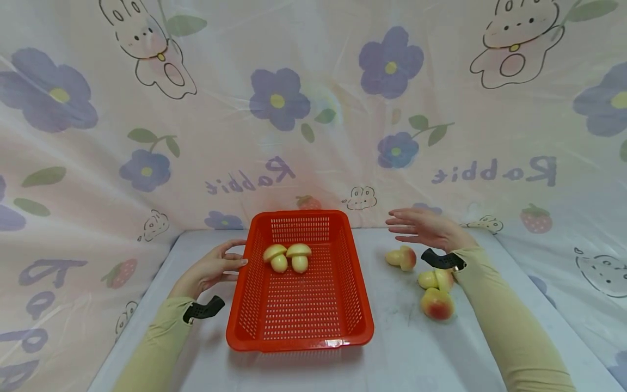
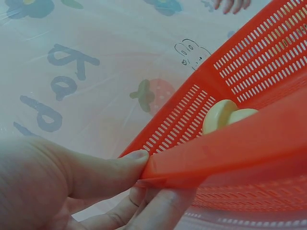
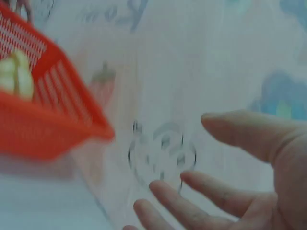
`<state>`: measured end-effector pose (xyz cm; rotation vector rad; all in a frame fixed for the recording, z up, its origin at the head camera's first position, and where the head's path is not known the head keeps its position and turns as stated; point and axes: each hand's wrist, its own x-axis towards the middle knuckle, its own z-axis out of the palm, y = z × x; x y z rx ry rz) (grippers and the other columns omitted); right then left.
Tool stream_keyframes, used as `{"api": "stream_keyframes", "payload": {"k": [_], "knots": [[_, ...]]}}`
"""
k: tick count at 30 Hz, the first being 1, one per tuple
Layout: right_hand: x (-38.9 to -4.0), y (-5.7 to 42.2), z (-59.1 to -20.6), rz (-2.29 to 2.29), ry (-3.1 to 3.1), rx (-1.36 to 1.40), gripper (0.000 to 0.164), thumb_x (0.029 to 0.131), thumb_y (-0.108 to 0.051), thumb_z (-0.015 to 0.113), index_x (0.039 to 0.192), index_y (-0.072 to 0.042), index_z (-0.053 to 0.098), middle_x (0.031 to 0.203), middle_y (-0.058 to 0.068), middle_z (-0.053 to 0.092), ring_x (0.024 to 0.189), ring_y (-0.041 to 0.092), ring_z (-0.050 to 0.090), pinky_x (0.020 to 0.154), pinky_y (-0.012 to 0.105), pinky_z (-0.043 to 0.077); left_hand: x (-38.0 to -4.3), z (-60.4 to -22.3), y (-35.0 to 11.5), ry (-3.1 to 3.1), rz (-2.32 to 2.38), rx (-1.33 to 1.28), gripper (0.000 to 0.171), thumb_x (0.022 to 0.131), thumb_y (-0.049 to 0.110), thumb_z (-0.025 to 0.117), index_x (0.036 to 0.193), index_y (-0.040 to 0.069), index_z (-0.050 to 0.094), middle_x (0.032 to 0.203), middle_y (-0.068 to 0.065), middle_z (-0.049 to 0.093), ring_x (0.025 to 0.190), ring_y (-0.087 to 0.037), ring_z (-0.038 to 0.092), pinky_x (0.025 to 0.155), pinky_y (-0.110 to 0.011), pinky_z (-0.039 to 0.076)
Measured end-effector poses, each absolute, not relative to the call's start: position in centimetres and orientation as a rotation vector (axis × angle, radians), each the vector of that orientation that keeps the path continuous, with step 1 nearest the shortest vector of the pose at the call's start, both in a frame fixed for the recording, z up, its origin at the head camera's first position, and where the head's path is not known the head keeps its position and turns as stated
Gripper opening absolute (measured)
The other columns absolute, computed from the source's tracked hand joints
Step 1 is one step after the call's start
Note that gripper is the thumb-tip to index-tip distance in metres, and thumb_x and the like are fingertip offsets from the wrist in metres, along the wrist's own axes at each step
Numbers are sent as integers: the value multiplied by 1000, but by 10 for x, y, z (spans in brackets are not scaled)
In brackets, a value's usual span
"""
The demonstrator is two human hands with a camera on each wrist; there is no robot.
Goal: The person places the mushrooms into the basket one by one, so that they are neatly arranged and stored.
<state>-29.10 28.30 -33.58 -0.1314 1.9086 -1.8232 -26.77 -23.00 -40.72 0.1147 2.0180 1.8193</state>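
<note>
My left hand (image 1: 213, 268) pinches the left rim of a red plastic basket (image 2: 230, 155), thumb on top and fingers underneath in the left wrist view. Inside the basket, toward its back left, two yellow toy mushrooms (image 1: 299, 258) lie side by side. My right hand (image 1: 426, 227) hovers right of the basket with its fingers extended and nothing in it; the right wrist view shows the thumb apart from the fingers. Below that hand, a mushroom with a reddish cap (image 1: 401, 258) lies on the table. Nearer me are another mushroom (image 1: 429, 280), partly behind the right wrist, and a red-yellow mushroom cap (image 1: 437, 304).
The white table (image 1: 392, 354) carries the basket and the loose mushrooms. Behind it hangs a curtain (image 1: 333, 147) printed with rabbits, flowers and strawberries. Black straps with camera mounts (image 1: 443, 259) sit on both wrists.
</note>
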Motion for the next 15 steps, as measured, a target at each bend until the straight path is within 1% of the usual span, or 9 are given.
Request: {"api": "stream_keyframes", "payload": {"k": [4, 5, 7, 8, 10, 12, 14, 15], "knots": [[-286, 301, -347, -1808, 1942, -133, 57, 102, -31, 47, 149, -6, 26, 152, 20, 25, 138, 38, 27, 111, 53, 23, -267, -407, -230, 2023, 1821, 114, 69, 92, 8, 64, 148, 10, 25, 105, -19, 58, 86, -25, 66, 77, -45, 56], [-284, 305, -350, -1817, 1948, -131, 56, 102, -32, 47, 148, -8, 28, 153, 19, 26, 138, 37, 27, 111, 52, 23, -267, -407, -230, 2024, 1819, 118, 69, 92, 8, 64, 149, 10, 24, 106, -19, 58, 86, -25, 66, 77, -45, 56], [-277, 312, -356, -1850, 1976, -109, 54, 101, -33, 49, 147, -11, 33, 151, 16, 30, 137, 36, 30, 111, 51, 26, -267, -407, -229, 2021, 1823, 113, 68, 92, 6, 63, 148, 10, 25, 107, -19, 57, 86, -25, 66, 78, -45, 56], [-275, 315, -359, -1853, 1987, -102, 53, 101, -33, 49, 147, -11, 34, 151, 16, 31, 137, 35, 31, 111, 50, 27, -267, -407, -229, 2023, 1823, 108, 67, 92, 6, 63, 148, 11, 26, 107, -19, 57, 86, -26, 66, 78, -45, 55], [-271, 319, -365, -1839, 2020, -44, 54, 99, -36, 51, 146, -14, 37, 150, 14, 33, 136, 34, 31, 110, 50, 28, -266, -408, -228, 2027, 1820, 106, 66, 92, 6, 63, 148, 11, 26, 108, -19, 57, 87, -26, 66, 79, -46, 55], [-270, 323, -372, -1812, 2034, -1, 58, 98, -38, 52, 148, -14, 34, 150, 13, 34, 137, 34, 31, 111, 50, 27, -266, -408, -228, 2033, 1819, 97, 66, 92, 6, 63, 147, 12, 28, 109, -20, 57, 88, -27, 66, 79, -46, 55], [-275, 327, -379, -1753, 2036, 27, 65, 98, -41, 52, 150, -11, 28, 152, 15, 29, 138, 35, 28, 111, 52, 23, -266, -409, -228, 2042, 1814, 97, 66, 92, 7, 64, 147, 13, 28, 110, -20, 57, 89, -28, 66, 79, -46, 55], [-276, 328, -383, -1725, 2044, 55, 68, 97, -43, 53, 151, -12, 26, 152, 14, 30, 137, 36, 28, 111, 53, 23, -266, -409, -228, 2043, 1811, 101, 66, 92, 7, 64, 147, 12, 28, 111, -20, 57, 89, -28, 66, 79, -46, 55]]}}
